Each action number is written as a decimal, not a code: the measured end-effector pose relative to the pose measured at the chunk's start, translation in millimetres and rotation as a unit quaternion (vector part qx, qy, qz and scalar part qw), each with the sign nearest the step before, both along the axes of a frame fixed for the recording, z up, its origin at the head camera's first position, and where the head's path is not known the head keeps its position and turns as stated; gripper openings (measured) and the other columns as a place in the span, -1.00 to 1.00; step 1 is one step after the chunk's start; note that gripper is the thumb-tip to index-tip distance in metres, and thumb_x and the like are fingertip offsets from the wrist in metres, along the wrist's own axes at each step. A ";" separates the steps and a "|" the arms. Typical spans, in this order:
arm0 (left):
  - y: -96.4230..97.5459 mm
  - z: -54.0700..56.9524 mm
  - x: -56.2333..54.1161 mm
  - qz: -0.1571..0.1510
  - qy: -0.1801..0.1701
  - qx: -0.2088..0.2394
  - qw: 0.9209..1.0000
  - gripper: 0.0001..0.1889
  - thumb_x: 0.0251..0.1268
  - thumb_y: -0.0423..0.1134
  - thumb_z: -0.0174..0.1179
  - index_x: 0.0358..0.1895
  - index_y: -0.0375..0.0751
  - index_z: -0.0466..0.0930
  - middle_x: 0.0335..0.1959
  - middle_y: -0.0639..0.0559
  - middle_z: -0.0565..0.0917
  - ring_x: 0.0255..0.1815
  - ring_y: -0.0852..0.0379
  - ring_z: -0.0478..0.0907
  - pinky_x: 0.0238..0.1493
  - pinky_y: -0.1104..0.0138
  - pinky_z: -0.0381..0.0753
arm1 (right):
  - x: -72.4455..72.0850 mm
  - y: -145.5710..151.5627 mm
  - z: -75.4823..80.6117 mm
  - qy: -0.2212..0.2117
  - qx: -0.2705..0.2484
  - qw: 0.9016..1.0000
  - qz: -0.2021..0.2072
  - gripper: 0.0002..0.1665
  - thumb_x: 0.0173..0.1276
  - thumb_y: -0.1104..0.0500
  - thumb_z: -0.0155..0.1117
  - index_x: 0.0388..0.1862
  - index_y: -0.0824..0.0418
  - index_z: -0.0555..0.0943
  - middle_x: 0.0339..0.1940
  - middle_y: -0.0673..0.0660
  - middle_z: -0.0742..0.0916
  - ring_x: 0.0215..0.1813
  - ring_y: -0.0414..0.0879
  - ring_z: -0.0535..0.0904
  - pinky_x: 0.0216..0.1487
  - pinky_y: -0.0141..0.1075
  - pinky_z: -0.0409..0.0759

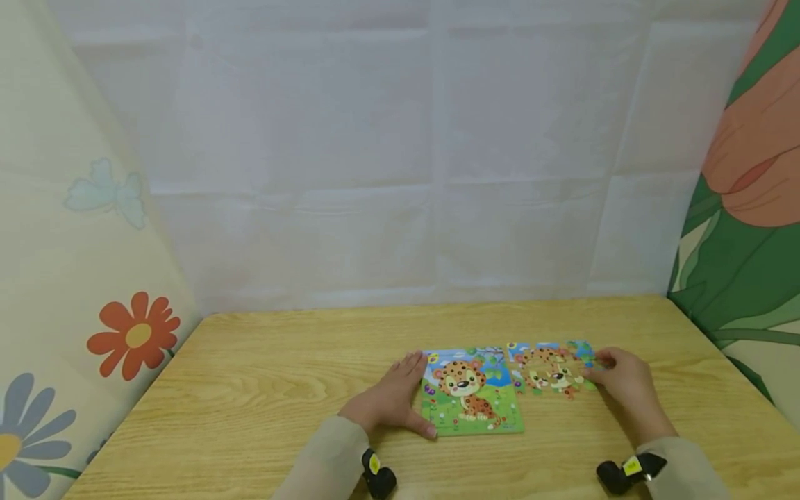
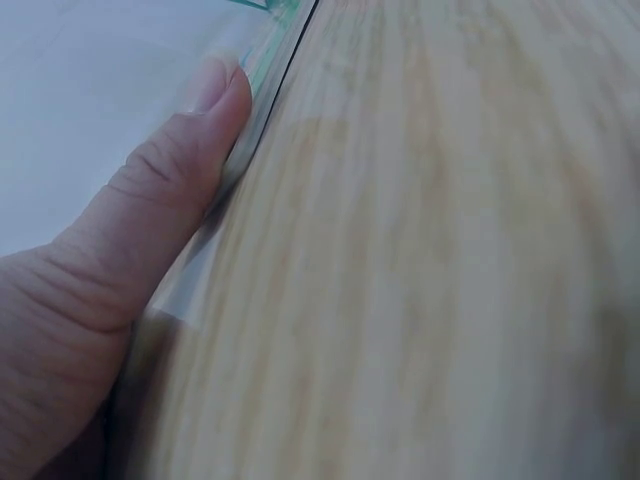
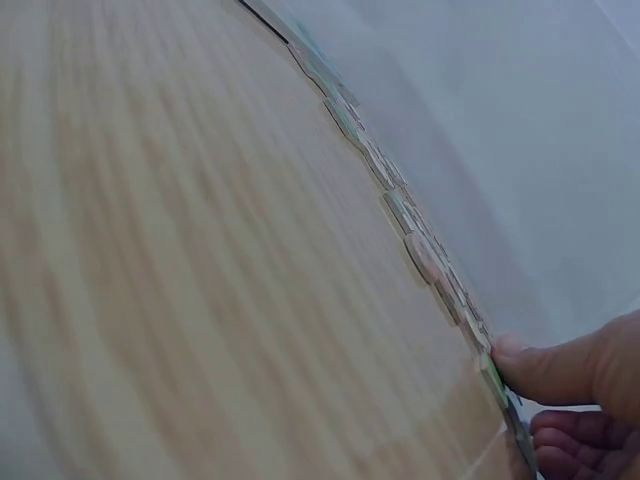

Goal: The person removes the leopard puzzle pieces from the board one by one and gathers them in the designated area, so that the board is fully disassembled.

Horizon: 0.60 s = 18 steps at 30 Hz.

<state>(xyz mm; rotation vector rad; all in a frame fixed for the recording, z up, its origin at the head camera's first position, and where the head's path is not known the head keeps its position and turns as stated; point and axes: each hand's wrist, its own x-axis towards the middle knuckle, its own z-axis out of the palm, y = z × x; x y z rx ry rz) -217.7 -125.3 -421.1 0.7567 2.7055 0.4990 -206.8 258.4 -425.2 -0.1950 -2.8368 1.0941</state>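
A square leopard picture board [image 1: 471, 392] lies flat on the wooden table. Against its left side rests my left hand [image 1: 390, 399], fingers extended along the edge and thumb [image 2: 165, 185] at the near left corner. Just right of the board is a partly joined leopard jigsaw [image 1: 546, 364], with an uneven near edge. My right hand [image 1: 625, 382] is at the jigsaw's right side, where thumb and forefinger pinch a puzzle piece. In the right wrist view the thumb [image 3: 550, 370] touches the row of flat pieces [image 3: 415, 235], and the other fingers curl below it.
The wooden table [image 1: 269, 389] extends around both pictures. A white sheet [image 1: 375, 153] hangs behind its far edge. Flower-patterned cloths stand on the left [image 1: 69, 278] and right [image 1: 750, 208]. Each wrist wears a small black device.
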 end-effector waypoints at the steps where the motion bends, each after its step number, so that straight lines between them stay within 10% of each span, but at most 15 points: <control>1: -0.1 0.2 0.0 0.000 0.000 0.000 1.000 0.35 -0.36 0.30 0.41 0.45 -0.33 -0.19 0.49 -0.20 -0.17 0.50 -0.08 -0.26 0.47 0.08 -0.24 | 0.0 -0.1 -0.1 0.000 0.000 1.000 -0.001 -0.40 0.16 0.15 0.34 0.02 0.57 0.43 -0.04 0.52 0.55 -0.03 0.35 0.46 -0.05 0.10 0.47; 18: -0.5 3.8 3.2 0.003 -0.003 0.001 1.000 0.35 -0.38 0.31 0.41 0.46 -0.31 -0.19 0.49 -0.18 -0.18 0.50 -0.07 -0.27 0.47 0.09 -0.25 | 8.5 -24.6 22.5 0.018 -0.059 0.998 -0.009 -0.38 0.32 -0.01 0.18 0.11 0.48 0.42 -0.08 0.40 0.58 -0.08 0.19 0.50 -0.18 -0.09 0.56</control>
